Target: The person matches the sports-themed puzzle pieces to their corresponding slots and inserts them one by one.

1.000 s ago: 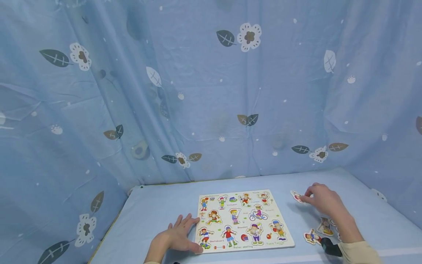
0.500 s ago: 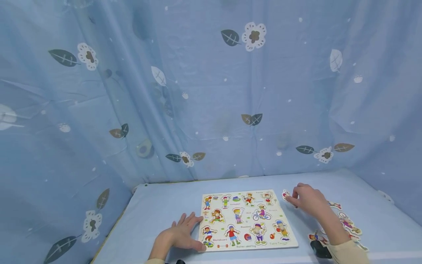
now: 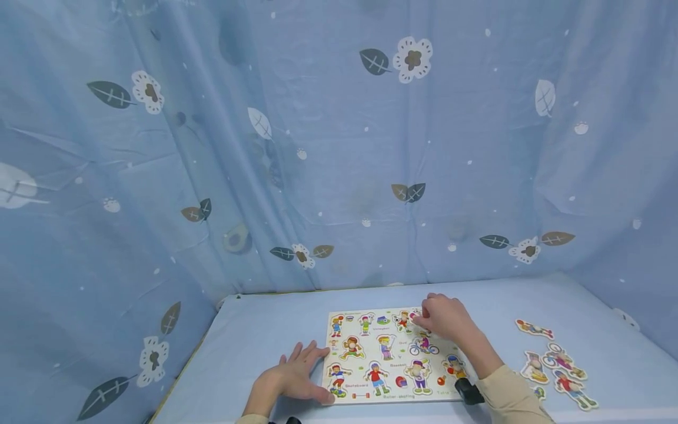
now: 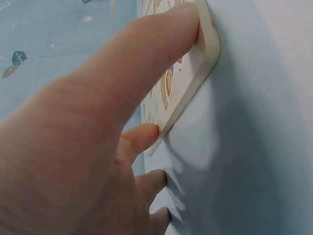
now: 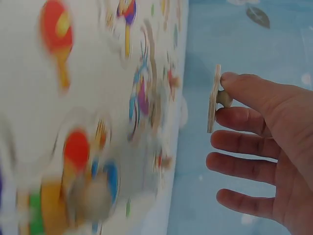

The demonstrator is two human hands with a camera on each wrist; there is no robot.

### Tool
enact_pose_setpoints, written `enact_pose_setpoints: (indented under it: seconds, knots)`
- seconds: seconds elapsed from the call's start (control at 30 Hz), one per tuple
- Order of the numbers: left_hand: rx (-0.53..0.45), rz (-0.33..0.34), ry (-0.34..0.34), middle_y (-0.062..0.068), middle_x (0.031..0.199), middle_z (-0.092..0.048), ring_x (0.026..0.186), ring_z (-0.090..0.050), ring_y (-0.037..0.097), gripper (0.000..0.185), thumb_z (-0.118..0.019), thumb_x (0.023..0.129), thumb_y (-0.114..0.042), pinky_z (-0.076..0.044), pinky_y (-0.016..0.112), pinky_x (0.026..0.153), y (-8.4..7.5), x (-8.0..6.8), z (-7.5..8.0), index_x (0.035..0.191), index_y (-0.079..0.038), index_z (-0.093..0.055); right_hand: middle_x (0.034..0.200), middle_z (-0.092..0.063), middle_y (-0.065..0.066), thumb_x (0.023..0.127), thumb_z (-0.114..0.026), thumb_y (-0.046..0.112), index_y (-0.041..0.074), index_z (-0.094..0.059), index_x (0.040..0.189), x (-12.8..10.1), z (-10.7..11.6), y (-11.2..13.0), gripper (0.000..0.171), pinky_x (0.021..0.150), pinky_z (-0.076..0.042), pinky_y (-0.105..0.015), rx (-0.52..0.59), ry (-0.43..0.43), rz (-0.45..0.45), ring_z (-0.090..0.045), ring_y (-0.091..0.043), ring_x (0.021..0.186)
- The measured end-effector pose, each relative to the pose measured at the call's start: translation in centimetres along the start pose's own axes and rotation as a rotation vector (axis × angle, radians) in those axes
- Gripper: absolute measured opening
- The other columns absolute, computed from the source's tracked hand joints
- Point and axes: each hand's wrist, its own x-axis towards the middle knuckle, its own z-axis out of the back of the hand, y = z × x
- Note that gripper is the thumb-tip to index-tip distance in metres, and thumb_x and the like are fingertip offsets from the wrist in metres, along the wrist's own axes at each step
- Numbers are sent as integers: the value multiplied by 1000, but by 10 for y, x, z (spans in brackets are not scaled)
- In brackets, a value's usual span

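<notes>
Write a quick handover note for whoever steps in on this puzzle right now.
Left hand: flat on the table, thumb and fingertips steadying the board at its near left corner.
Right hand: pinching a piece by its knob, held over the board's far right area, not yet seated.
Done: cannot tell which slots are filled.
Left: seat the held piece, then the loose pieces lying on the table right of the board.

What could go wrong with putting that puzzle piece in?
The right hand pinches the puzzle piece only by its little knob, with the other fingers spread, so it might slip or twist and drop. It hangs over the puzzle board's far right corner, where the hand hides the slot, so it may land crooked. The left hand presses only the board's left edge, so a hard push could slide the board.
</notes>
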Motion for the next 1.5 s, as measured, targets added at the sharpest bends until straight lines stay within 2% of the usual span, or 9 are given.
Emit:
enact_pose_setpoints:
  seconds: [0.2,0.6,0.7,0.97,1.27,1.5]
  knots:
    - [3,-13,0,16,159,-29,147,-16,47,94,-79,70,-57,-14,73,112,0,0,-1,148,-19,-43,64,-45,6,86,-76,33,18,-53,62,18,-12,34,37,61,-40,-36,-34,-19,47,-41,-12,59]
    - [14,-5,0,16,160,-29,148,-16,47,95,-79,70,-59,-14,72,112,-1,-1,1,148,-20,-42,61,-47,6,88,-74,37,19,-53,57,56,-36,76,42,72,-48,-46,-80,51,99,-43,-14,57]
    - [-1,-4,1,16,160,-29,148,-15,47,97,-79,68,-61,-14,73,112,2,0,0,148,-21,-42,58,-47,5,88,-74,35,18,-50,54,61,-42,81,45,74,-49,-49,-89,54,92,-43,-15,56]
    - [-45,-7,-1,16,160,-28,148,-13,46,100,-79,65,-66,-10,73,113,9,5,-6,148,-22,-43,61,-49,2,86,-76,33,14,-53,60,65,-59,87,39,73,-50,-49,-64,74,58,-42,-16,57]
    - [-12,29,27,15,160,-29,149,-14,45,95,-80,69,-59,-12,72,113,1,3,0,148,-21,-43,70,-57,-2,85,-76,35,14,-57,65,73,-69,91,35,76,-52,-51,-119,48,54,-54,-21,67]
    - [9,32,45,14,161,-27,149,-14,45,95,-78,70,-61,-13,71,113,0,1,1,149,-23,-41,69,-54,-2,87,-76,31,13,-62,69,72,-68,101,28,73,-53,-47,-176,44,100,-54,-20,67]
